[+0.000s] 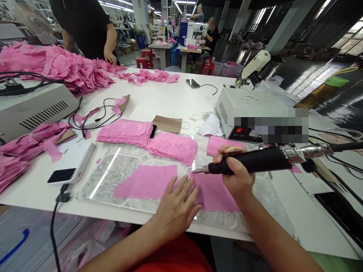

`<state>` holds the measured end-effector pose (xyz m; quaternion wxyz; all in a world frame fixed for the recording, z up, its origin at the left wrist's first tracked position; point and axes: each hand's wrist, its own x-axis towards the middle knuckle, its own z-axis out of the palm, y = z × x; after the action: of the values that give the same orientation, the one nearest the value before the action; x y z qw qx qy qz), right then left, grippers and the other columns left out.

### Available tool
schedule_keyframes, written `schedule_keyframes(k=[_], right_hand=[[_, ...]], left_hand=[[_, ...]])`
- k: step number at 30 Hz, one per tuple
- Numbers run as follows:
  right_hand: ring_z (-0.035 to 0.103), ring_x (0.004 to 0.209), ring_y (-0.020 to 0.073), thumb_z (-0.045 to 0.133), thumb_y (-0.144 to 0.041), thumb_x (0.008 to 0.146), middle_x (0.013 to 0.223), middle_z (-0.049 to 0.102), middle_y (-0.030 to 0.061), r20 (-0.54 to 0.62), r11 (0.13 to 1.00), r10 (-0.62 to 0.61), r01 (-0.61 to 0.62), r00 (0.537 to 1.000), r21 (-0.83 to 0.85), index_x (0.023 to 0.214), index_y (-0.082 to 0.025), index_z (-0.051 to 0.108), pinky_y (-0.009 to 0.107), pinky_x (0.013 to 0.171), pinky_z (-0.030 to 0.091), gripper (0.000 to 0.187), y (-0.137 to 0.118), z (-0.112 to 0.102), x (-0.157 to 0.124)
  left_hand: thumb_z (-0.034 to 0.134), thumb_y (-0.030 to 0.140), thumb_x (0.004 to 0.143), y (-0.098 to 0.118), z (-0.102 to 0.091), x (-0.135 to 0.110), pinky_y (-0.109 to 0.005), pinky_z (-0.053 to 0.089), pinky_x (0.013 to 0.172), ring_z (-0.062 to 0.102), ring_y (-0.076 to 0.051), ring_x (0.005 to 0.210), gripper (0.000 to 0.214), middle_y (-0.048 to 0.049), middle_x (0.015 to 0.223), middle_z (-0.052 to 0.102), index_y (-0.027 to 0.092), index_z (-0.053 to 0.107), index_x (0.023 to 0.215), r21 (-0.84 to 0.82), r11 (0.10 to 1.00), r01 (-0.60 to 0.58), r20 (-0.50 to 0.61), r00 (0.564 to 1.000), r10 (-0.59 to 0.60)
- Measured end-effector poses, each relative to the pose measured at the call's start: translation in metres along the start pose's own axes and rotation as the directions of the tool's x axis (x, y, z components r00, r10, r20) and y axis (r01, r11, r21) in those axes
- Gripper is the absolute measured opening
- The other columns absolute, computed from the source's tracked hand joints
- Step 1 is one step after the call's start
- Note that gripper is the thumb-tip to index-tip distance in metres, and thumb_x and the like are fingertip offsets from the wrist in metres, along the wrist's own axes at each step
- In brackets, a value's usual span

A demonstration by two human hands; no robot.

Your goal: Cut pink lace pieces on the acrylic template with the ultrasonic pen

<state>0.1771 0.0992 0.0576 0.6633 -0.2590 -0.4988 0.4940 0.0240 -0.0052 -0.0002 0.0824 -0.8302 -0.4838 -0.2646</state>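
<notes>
A flat glass plate (pixel 98 185) lies on the white table (pixel 159 102). On it lie two thin pink lace pieces, the left piece (pixel 144 181) and the right piece (pixel 214 194). The left hand (pixel 176 206) lies flat where they meet, fingers spread, its grip released. The right hand (pixel 236 175) has its grip clenched round a black cutting tool (pixel 255 160). The tool's metal tip is at the right piece's top edge.
</notes>
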Motion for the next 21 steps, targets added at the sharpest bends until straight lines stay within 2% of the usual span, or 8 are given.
schedule_keyframes(k=[21], right_hand=[[0.058,0.063,0.0116,0.062,-0.024,0.075,0.087,0.059,0.0002,0.052,1.000,-0.020,0.021,0.998,-0.010,0.084,-0.021,0.061,0.031,0.064,0.049,0.009,0.0077,-0.0014,0.0009]], left_hand=[[0.047,0.035,0.097,0.0016,-0.0013,0.0004,-0.052,0.039,0.104,0.051,-0.032,0.126,0.034,-0.0135,0.128,0.062,0.013,0.060,0.120,-0.009,1.000,0.014,0.004,1.000,-0.013]])
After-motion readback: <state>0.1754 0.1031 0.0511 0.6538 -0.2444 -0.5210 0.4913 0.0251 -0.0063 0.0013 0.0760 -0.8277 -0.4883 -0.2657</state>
